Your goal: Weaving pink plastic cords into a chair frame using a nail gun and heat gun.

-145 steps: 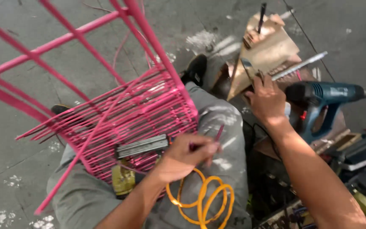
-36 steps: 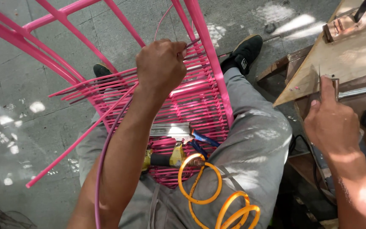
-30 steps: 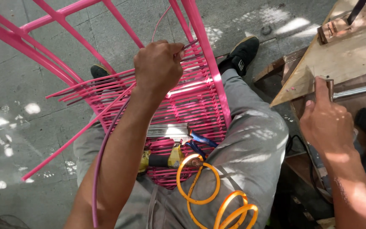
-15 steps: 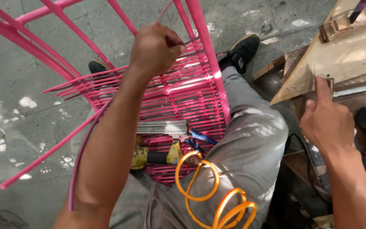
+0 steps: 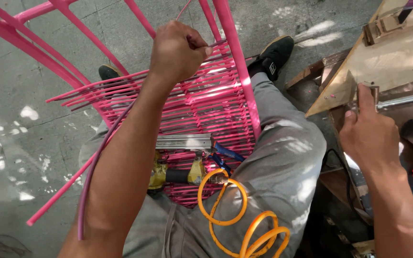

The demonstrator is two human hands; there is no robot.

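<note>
Orange coiled hose (image 5: 237,224) lies nearest, at the bottom centre of the frame, on the grey trousers (image 5: 283,162) of the seated person. Just above it a yellow stapler (image 5: 178,169) with a metal magazine rests on the pink woven seat (image 5: 201,110) of a frame (image 5: 237,62), between the knees.

The pink cord (image 5: 94,165) is the thing in work. Its long axis runs from the lower left of the frame, along the left forearm, up to the left hand (image 5: 175,50) at the upper centre. This hand is clenched on the cord end, right beside the upright pink bar of the frame, so it is the nearer hand by far. The cord end lies just left of that bar, above the woven rows.

The right hand (image 5: 371,136) is well apart, at the right edge. Its fingers press on a thin metal piece at the edge of a wooden board (image 5: 397,57) on the bench; whether it grasps the piece, I cannot tell.

Farther, two black shoes (image 5: 273,52) stand on the concrete floor (image 5: 20,124). No container shows.
</note>
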